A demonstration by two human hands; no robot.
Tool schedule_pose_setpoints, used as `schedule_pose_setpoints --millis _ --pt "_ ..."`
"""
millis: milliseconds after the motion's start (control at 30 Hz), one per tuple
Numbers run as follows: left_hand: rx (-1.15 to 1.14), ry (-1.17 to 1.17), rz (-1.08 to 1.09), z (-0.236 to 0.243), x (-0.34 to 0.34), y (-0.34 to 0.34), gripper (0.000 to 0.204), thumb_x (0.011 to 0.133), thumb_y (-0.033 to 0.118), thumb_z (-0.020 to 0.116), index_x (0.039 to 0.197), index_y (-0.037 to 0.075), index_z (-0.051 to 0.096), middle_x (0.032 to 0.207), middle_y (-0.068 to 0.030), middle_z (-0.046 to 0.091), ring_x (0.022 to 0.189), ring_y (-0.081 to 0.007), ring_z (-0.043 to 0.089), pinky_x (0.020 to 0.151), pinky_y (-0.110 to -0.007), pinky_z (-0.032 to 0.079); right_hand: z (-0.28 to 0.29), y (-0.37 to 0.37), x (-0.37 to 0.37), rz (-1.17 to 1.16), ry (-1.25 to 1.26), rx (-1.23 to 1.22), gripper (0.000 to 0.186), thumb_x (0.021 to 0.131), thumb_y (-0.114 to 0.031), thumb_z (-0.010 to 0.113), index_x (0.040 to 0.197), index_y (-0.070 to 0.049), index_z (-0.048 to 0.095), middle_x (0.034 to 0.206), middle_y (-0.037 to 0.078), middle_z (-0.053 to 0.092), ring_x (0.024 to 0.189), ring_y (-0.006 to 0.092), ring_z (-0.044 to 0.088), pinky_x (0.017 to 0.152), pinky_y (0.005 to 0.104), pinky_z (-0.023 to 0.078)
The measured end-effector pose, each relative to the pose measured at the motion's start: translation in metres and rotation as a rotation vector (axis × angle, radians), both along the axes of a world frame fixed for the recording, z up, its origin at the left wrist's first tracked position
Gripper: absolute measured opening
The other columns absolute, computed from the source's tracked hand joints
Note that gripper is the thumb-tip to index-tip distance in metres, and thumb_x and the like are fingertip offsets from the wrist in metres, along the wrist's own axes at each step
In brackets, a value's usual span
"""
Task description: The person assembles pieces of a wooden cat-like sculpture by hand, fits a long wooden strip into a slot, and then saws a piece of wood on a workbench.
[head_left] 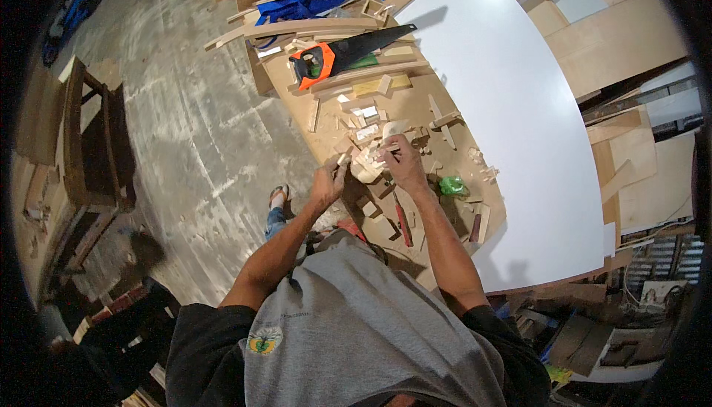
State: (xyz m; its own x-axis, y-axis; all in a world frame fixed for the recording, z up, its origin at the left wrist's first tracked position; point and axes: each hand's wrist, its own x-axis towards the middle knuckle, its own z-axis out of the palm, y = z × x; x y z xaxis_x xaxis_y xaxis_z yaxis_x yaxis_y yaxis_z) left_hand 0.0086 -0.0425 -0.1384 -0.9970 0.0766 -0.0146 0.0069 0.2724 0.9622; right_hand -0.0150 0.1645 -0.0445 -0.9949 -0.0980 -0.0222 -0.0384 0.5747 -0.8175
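My left hand [328, 183] is closed around a small pale wood piece [343, 159] at the left edge of the workbench [315, 125]. To its right, my right hand [406, 164] is pinched at a light wooden piece [365, 170] made up of small parts; what sits between its fingertips is too small to make out. Small wood offcuts [367, 131] lie scattered around both hands. Nearer my body rests a slim tool with a red handle [403, 223]. A crumpled green plastic item [451, 185] lies right of my right wrist.
A handsaw [317, 64] with an orange and black handle lies across wood strips [371, 77] farther back, near a blue cloth [304, 3]. A large white panel [512, 118] covers the right side. Wooden furniture [78, 140] stands left on the concrete floor [185, 110].
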Motion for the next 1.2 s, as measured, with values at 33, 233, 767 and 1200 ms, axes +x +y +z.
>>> schedule_pose_setpoints --millis 33,233,767,1200 --pt "-0.017 -0.006 -0.011 0.004 -0.001 0.0 0.033 0.095 0.02 0.054 0.122 0.003 0.062 0.086 -0.0261 0.067 0.073 -0.0297 0.066 0.067 -0.04 0.05 0.004 -0.005 0.002 0.013 0.003 0.011 0.021 0.094 -0.009 0.059 0.111 0.001 0.051 0.088 0.014 0.066 0.084 0.0211 0.072 0.067 0.0305 0.059" --pt "-0.019 0.051 0.026 -0.012 -0.005 0.002 0.033 0.095 0.022 0.054 0.116 -0.002 0.063 0.084 -0.026 0.066 0.074 -0.0309 0.067 0.069 -0.042 0.05 -0.005 -0.015 0.005 -0.003 0.055 0.027 0.021 0.091 -0.009 0.062 0.109 -0.002 0.053 0.088 0.015 0.067 0.082 0.0246 0.071 0.068 0.0346 0.058" --pt "0.212 -0.265 0.178 0.003 0.022 -0.021 0.037 0.095 0.024 0.052 0.103 -0.009 0.065 0.083 -0.0129 0.066 0.07 -0.0182 0.061 0.061 -0.034 0.051 -0.027 -0.039 -0.023 0.341 0.015 0.255 0.023 0.089 -0.01 0.063 0.107 -0.002 0.05 0.088 0.026 0.064 0.089 0.0448 0.062 0.075 0.0508 0.048" --pt "0.161 -0.234 0.208 -0.002 0.016 -0.022 0.044 0.092 0.029 0.052 0.101 -0.012 0.064 0.079 -0.0198 0.066 0.074 -0.0216 0.062 0.07 -0.039 0.048 -0.028 -0.04 -0.032 0.42 -0.033 0.293 0.021 0.088 -0.005 0.057 0.109 -0.003 0.052 0.094 0.026 0.064 0.094 0.0449 0.061 0.079 0.0515 0.048"
